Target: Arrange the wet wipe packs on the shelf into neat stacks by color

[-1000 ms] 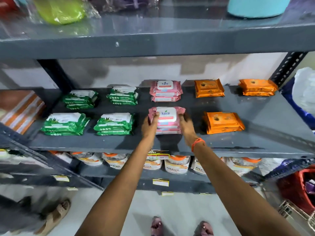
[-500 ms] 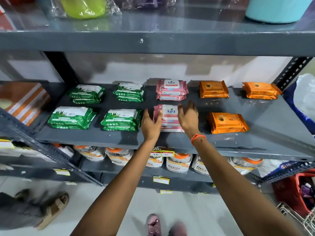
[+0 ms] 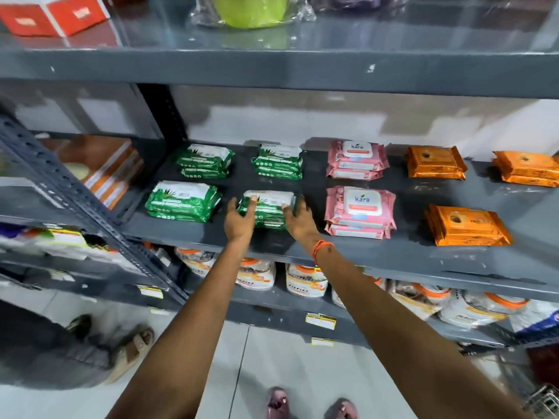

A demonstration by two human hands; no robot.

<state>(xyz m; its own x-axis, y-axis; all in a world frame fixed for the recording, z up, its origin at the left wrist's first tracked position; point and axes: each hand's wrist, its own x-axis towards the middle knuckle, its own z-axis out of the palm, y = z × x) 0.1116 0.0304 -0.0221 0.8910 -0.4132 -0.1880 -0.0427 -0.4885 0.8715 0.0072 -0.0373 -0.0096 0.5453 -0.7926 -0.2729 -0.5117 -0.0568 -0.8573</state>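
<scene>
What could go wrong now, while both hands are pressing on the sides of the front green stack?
1. The left hand and right hand squeeze the front green stack from both sides; the soft packs may slide and leave the stack uneven.
2. This stack sits near the shelf front edge, so a pull toward the person might tip a pack off.
3. The right hand is close to the front pink stack and could nudge it.

A green item in clear wrap and red boxes are seen on the upper shelf. Orange-capped white packets are stocked below.
</scene>
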